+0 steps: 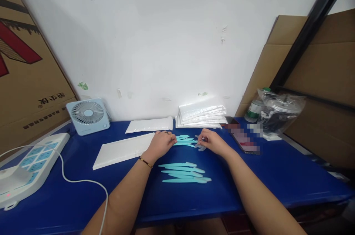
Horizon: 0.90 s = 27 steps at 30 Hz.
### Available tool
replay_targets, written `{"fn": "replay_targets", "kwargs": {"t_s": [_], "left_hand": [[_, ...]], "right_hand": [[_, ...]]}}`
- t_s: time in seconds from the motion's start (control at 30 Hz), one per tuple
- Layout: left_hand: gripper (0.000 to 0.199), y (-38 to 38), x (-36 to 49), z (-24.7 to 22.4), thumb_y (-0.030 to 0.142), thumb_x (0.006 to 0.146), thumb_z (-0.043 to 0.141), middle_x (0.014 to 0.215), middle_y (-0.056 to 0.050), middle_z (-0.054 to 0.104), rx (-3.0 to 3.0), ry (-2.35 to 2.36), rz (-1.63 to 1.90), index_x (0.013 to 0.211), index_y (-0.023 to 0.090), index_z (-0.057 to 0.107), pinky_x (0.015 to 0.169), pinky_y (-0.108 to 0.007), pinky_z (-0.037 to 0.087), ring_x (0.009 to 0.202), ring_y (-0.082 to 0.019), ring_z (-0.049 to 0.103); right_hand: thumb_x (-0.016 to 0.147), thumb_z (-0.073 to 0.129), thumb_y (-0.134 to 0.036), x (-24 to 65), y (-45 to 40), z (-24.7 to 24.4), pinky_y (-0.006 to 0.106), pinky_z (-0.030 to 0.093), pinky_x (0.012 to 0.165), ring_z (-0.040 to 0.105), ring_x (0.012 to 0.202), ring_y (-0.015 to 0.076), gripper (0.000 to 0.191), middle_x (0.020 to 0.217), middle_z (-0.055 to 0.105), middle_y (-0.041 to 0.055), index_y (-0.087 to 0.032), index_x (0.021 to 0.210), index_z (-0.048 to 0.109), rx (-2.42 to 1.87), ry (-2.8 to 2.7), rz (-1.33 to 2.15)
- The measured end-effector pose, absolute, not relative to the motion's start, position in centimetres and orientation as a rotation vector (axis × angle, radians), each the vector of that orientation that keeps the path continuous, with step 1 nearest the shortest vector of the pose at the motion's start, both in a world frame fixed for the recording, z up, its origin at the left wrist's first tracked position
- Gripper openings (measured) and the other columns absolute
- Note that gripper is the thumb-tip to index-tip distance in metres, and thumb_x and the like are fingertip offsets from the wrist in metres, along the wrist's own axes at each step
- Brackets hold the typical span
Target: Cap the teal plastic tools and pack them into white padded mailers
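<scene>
My left hand is closed, its fingertips pinched at the handle ends of several turquoise eyebrow razors on the blue table. At the other end of these razors, my right hand has its thumb and fingers together on a small clear plastic cap. More clear caps lie around its fingertips, partly hidden by the hand. Closer to me, a loose group of turquoise eyebrow razors lies side by side, handles pointing left. A flat white packet rests beside my left wrist.
White padded packets are stacked against the wall, with another packet to their left. A blue fan and a power strip with a white cable stand left. On the right are a phone, a bottle and a plastic bag.
</scene>
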State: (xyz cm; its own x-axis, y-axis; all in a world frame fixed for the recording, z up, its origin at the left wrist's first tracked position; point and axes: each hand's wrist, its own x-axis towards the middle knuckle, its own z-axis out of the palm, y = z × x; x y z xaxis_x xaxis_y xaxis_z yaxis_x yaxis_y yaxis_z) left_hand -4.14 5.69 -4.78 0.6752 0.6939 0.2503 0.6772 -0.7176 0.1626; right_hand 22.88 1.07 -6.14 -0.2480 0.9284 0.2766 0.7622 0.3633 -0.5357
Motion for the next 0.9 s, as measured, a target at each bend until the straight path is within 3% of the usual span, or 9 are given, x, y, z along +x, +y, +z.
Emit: {"fn": "replay_targets", "kwargs": {"t_s": [0.23,0.37,0.5,0.6,0.73,0.9], "left_hand": [[0.021,5.8,-4.9,-4.1,0.037,0.083,0.051,0.09,-0.001,0.063,2.684,1.247,0.527,0.094,0.025,0.065,0.078,-0.029,0.037,0.089,-0.018,0.057],[0.02,4.2,-4.3,-3.4,0.04,0.077,0.058,0.083,0.0,0.065,2.658,0.958,0.324,0.083,0.023,0.068,0.068,-0.024,0.039,0.077,-0.015,0.059],[0.022,3.0,-3.4,-3.5,0.043,0.067,0.068,0.074,0.002,0.066,2.581,0.836,0.026,0.077,0.023,0.068,0.055,-0.021,0.036,0.066,-0.012,0.058],[0.015,2.6,-2.7,-3.7,0.037,0.071,0.065,0.07,0.002,0.067,2.633,0.895,0.025,0.073,0.022,0.067,0.055,-0.022,0.034,0.064,-0.013,0.057],[0.015,2.7,-2.3,-3.9,0.035,0.077,0.062,0.074,0.001,0.068,2.75,0.961,0.15,0.072,0.022,0.065,0.066,-0.026,0.037,0.07,-0.014,0.059],[0.018,4.4,-2.6,-4.4,0.033,0.083,0.056,0.083,-0.002,0.067,2.763,1.197,0.277,0.074,0.02,0.065,0.075,-0.031,0.037,0.078,-0.017,0.06]], "right_hand": [[0.075,0.065,-0.026,23.9,1.0,-6.0,0.025,0.039,0.062,0.051,0.066,0.0128,0.01,0.082,0.056,0.0022,-0.018,0.08,0.068,-1.513,-1.977,0.354],[0.078,0.062,-0.031,22.6,-0.1,-5.3,0.024,0.04,0.059,0.051,0.063,0.0113,0.015,0.079,0.057,0.0019,-0.017,0.076,0.068,-1.376,-2.04,0.553],[0.071,0.071,-0.037,20.5,-1.1,-5.2,0.022,0.04,0.057,0.052,0.065,0.0113,0.019,0.075,0.054,-0.0002,-0.018,0.075,0.069,-1.243,-2.277,0.764],[0.068,0.074,-0.035,19.3,-1.3,-5.4,0.021,0.039,0.055,0.051,0.064,0.0103,0.018,0.075,0.053,-0.0009,-0.019,0.074,0.067,-1.251,-2.371,0.756],[0.072,0.07,-0.03,19.6,-1.0,-5.5,0.021,0.038,0.056,0.051,0.065,0.0106,0.013,0.076,0.054,-0.0007,-0.018,0.074,0.065,-1.267,-2.397,0.687],[0.077,0.063,-0.027,22.3,0.0,-5.7,0.024,0.039,0.06,0.053,0.067,0.0124,0.011,0.079,0.056,0.0015,-0.017,0.071,0.063,-1.487,-2.159,0.406]]}}
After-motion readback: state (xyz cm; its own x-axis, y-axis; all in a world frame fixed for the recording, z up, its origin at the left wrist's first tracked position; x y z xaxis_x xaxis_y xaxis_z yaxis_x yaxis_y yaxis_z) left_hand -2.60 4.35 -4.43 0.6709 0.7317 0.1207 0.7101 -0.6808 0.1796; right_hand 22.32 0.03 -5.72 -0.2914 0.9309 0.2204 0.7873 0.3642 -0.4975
